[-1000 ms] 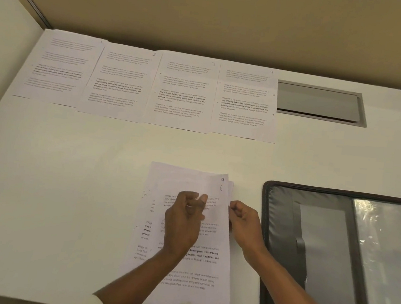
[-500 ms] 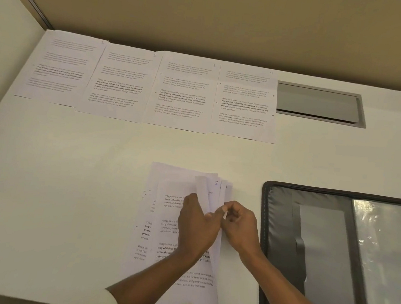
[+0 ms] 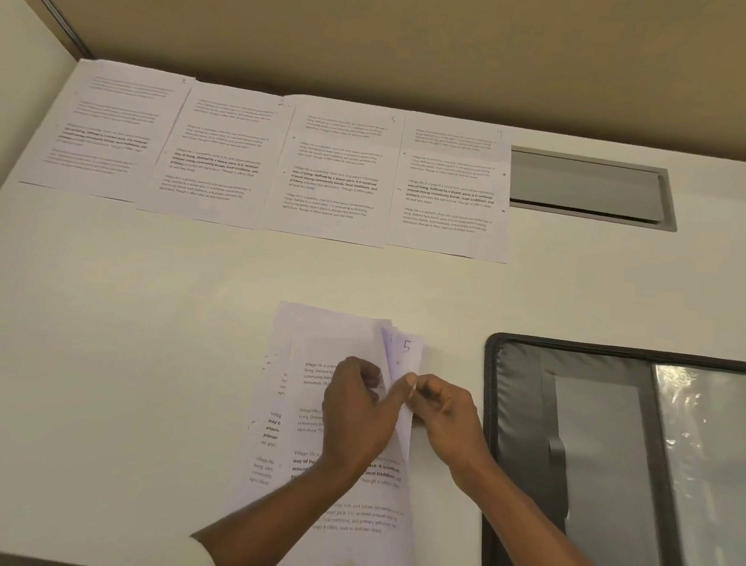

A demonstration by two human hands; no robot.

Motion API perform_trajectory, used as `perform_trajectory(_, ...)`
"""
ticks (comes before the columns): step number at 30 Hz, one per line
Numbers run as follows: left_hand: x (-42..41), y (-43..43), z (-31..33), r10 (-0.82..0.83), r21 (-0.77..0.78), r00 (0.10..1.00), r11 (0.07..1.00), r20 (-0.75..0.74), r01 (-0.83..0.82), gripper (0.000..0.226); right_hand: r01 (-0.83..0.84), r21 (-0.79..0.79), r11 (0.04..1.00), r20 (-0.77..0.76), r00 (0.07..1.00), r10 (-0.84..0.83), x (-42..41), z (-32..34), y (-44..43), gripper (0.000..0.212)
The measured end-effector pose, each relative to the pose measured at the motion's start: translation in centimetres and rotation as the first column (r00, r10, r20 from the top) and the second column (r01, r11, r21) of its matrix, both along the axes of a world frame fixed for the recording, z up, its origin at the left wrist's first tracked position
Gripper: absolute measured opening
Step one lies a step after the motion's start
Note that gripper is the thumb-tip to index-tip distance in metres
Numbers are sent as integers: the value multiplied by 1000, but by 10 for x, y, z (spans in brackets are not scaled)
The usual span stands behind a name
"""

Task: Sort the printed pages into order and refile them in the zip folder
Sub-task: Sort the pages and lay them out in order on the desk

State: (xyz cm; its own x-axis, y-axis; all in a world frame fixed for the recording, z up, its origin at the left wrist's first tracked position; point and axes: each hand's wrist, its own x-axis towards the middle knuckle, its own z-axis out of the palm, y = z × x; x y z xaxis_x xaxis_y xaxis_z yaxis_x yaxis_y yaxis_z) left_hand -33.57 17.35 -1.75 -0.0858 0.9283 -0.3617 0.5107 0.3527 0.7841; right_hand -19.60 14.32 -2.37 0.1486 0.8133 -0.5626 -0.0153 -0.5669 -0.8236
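A loose stack of printed pages lies on the white desk in front of me. My left hand holds several upper sheets peeled back to the left at their right edge. My right hand pinches the right edge of a page with a handwritten 5 in its top corner. Several printed pages lie side by side in a row along the back of the desk. The black zip folder lies open on the right, with a clear plastic sleeve inside.
A grey cable slot is set into the desk at the back right, beside the last page of the row. Beige partition walls close the desk at the back and sides. Bare desk surface spreads to the left of the stack.
Both hands have fanned through the right edges of the stack. The corner showing 6 is now covered, and a page marked 5 is exposed under my right thumb.
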Motion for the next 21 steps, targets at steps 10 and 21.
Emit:
perform_trajectory(10,-3,5,6,9,-14,998,1000,-64,-10,20,26,-3,1000,225,974,-24,-4,-11,-3,20)
perform_trajectory(21,-6,2,24,29,-36,987,999,-159,-35,11,-2,253,967,718,670,-187,3,13,0,13)
